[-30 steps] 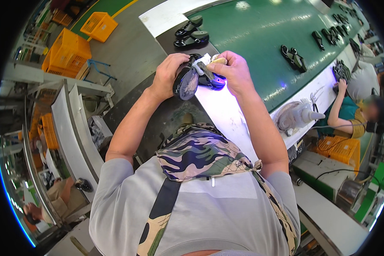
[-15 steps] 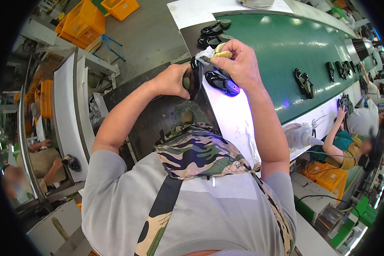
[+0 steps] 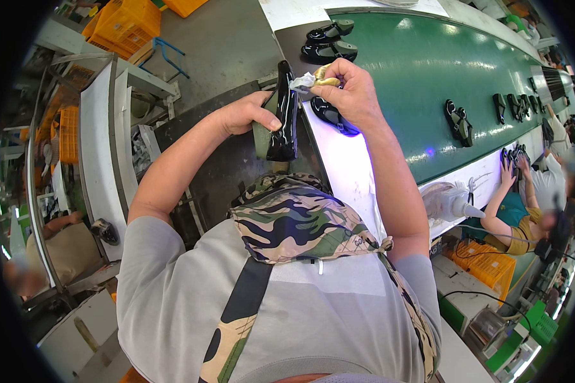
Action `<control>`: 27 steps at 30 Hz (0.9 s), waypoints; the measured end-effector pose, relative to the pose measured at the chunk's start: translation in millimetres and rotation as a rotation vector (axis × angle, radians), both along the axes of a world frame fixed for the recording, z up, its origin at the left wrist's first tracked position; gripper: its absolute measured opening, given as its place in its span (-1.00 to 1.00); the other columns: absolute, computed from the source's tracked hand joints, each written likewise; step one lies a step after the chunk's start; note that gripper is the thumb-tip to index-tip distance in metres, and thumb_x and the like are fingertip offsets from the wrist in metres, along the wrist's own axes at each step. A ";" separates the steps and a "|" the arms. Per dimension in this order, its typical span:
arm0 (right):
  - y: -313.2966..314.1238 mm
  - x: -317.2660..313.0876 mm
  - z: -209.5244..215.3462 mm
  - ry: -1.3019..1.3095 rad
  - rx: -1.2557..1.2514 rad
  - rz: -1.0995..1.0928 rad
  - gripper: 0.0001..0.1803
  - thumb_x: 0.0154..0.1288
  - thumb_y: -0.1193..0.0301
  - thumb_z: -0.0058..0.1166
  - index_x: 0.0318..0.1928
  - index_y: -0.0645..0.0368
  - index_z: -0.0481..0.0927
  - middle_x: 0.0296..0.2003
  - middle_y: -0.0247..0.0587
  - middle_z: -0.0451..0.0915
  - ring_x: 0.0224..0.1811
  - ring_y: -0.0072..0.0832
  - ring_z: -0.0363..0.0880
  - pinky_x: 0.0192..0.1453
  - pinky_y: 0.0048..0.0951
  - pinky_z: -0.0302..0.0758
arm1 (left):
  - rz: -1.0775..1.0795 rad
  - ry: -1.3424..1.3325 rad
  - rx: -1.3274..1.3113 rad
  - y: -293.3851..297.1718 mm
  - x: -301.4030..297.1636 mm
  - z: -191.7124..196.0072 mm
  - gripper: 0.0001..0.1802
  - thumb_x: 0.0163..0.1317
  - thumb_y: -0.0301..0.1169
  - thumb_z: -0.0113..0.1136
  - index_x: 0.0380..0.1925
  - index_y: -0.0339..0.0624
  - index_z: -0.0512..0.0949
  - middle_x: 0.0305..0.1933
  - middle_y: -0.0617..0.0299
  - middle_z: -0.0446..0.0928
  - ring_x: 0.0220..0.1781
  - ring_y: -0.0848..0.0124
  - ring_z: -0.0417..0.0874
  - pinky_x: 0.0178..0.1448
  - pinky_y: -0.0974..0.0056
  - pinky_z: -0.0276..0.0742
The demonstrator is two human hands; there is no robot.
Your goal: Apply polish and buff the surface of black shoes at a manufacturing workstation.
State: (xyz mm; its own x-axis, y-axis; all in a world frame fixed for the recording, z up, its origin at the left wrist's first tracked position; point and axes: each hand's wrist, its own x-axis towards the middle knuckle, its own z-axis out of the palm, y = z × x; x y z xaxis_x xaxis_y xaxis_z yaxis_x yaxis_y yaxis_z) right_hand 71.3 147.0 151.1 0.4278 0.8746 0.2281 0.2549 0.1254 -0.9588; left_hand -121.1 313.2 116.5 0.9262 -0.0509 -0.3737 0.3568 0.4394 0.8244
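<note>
My left hand [image 3: 250, 113] is closed round a glossy black shoe [image 3: 286, 131], thumb pressed on its shiny side. The shoe lies on edge, its greenish-grey sole turned to the left and its length running away from me. In my right hand [image 3: 352, 94], pinched between thumb and fingers, is a crumpled yellow and white cloth [image 3: 304, 81]. Its white end is right beside the shoe's upper; whether it touches cannot be told. Just under my right hand, another black shoe [image 3: 332, 118] lies on the brightly lit white ledge, partly covered.
Two black shoes [image 3: 329, 51] lie at the far end of the green conveyor belt [image 3: 402, 76], with more shoes [image 3: 459, 122] farther right. A clear plastic bottle [image 3: 447, 203] stands on the right ledge near a co-worker's hands [image 3: 506, 173]. Orange crates [image 3: 124, 29] are stacked at the far left.
The shoe in my left hand has turned, bringing its glossy side into view and its sole to the left. My right hand has shifted slightly left and nearer, still with the cloth.
</note>
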 end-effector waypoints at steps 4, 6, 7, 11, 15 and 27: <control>-12.0 3.0 -15.0 0.048 -0.061 -0.003 -0.77 0.05 0.59 0.37 -0.39 0.21 0.51 -0.41 -0.39 0.57 -0.39 -0.71 0.43 -0.32 -0.59 0.40 | 0.013 -0.008 -0.124 -1.3 7.7 -10.7 -0.32 -0.07 -0.41 0.39 0.12 -0.35 0.42 -0.07 0.12 0.61 -0.10 0.36 0.68 0.07 0.22 0.63; -19.0 3.5 -22.6 0.169 -0.069 0.048 -0.78 0.05 0.59 0.37 -0.39 0.21 0.53 -0.40 -0.39 0.59 -0.40 -0.72 0.42 -0.33 -0.59 0.40 | 0.044 0.002 -0.148 -2.9 12.9 -16.5 -0.33 -0.06 -0.40 0.39 0.11 -0.35 0.42 -0.08 0.10 0.62 -0.11 0.35 0.69 0.07 0.22 0.63; -22.6 3.8 -25.1 0.174 -0.072 0.041 -0.78 0.05 0.59 0.37 -0.39 0.21 0.53 -0.40 -0.39 0.59 -0.40 -0.72 0.42 -0.33 -0.59 0.40 | 0.083 0.007 -0.170 -4.0 15.4 -18.5 -0.35 -0.04 -0.39 0.38 0.10 -0.36 0.42 -0.09 0.09 0.62 -0.11 0.34 0.69 0.06 0.22 0.63; -38.9 6.2 -31.2 0.211 -0.125 0.068 -0.78 0.03 0.58 0.39 -0.40 0.22 0.53 -0.39 -0.38 0.60 -0.40 -0.72 0.42 -0.32 -0.59 0.39 | 0.156 0.049 -0.224 -6.1 23.3 -29.7 -0.47 0.05 -0.39 0.34 0.04 -0.36 0.47 -0.10 0.06 0.64 -0.14 0.31 0.71 0.04 0.20 0.65; -53.2 10.2 -37.9 0.126 -0.137 0.033 -0.78 0.01 0.58 0.39 -0.40 0.20 0.54 -0.38 -0.37 0.60 -0.39 -0.71 0.43 -0.32 -0.58 0.39 | 0.195 0.093 -0.253 -14.0 27.7 -40.5 -0.56 0.13 -0.34 0.32 -0.01 -0.34 0.52 -0.12 0.06 0.65 -0.14 0.30 0.72 0.04 0.17 0.66; -75.4 6.8 -44.7 0.102 0.028 0.024 -0.75 -0.02 0.65 0.33 -0.43 0.25 0.47 -0.27 -0.20 0.65 -0.27 -0.59 0.54 -0.18 -0.50 0.46 | 0.363 0.167 -0.549 -49.3 27.5 -53.3 -0.58 0.29 -0.21 0.17 0.05 -0.24 0.54 -0.04 0.08 0.67 -0.03 0.23 0.72 0.17 0.02 0.61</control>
